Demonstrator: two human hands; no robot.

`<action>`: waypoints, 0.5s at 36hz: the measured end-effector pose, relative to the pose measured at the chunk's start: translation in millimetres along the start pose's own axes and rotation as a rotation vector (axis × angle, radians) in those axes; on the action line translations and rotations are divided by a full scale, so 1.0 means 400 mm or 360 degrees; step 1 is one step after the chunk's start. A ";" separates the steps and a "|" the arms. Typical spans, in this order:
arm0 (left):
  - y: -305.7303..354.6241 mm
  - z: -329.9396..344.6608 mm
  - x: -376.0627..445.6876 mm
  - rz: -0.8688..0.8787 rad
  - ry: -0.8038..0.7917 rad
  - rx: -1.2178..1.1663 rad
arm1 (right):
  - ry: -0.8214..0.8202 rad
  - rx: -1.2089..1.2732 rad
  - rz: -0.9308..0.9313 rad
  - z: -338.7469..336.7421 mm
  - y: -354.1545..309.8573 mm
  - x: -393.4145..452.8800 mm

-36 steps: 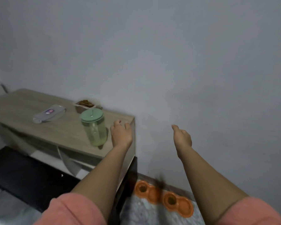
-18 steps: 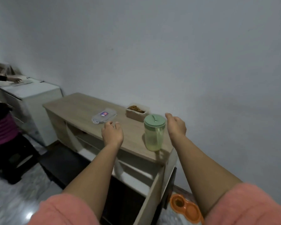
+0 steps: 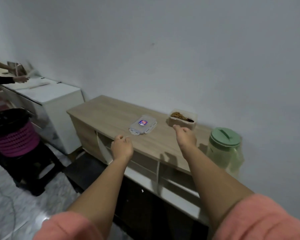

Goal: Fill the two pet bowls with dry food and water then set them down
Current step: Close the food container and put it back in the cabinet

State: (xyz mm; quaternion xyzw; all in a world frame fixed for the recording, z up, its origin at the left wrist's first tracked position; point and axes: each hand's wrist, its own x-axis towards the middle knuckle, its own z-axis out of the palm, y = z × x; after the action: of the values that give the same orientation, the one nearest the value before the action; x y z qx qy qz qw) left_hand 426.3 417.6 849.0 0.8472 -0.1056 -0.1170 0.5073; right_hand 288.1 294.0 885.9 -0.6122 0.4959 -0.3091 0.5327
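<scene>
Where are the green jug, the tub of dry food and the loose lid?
green jug (image 3: 224, 138): head view, on its lid.
tub of dry food (image 3: 182, 120): head view, front wall.
loose lid (image 3: 143, 126): head view, flat top.

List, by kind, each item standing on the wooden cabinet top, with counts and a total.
Open clear plastic tub of dry brown food: 1
Clear rectangular plastic lid with blue sticker: 1
Pale green plastic jug with green lid: 1
Total: 3

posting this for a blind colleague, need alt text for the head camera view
Two bare hands reach over a wooden cabinet: the right hand nears an open container of dry food, the left hand hovers near a clear lid lying flat. A green-lidded jug stands at the cabinet's right end.
</scene>
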 end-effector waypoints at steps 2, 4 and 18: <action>-0.015 0.003 0.044 -0.0060 -0.0042 0.0001 | -0.0008 -0.0010 0.0011 0.046 0.001 0.031; -0.027 0.013 0.088 -0.0114 -0.0083 -0.0008 | -0.0015 -0.0015 0.0023 0.087 0.006 0.070; -0.032 0.177 0.472 -0.0247 -0.0262 0.0230 | 0.0018 -0.0050 0.0257 0.323 0.031 0.431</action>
State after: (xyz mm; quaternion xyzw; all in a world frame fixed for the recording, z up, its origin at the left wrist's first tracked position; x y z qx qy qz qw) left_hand 585.0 308.2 788.0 0.8748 -0.0890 -0.2171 0.4239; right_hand 456.6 177.9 816.8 -0.5768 0.5513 -0.2608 0.5434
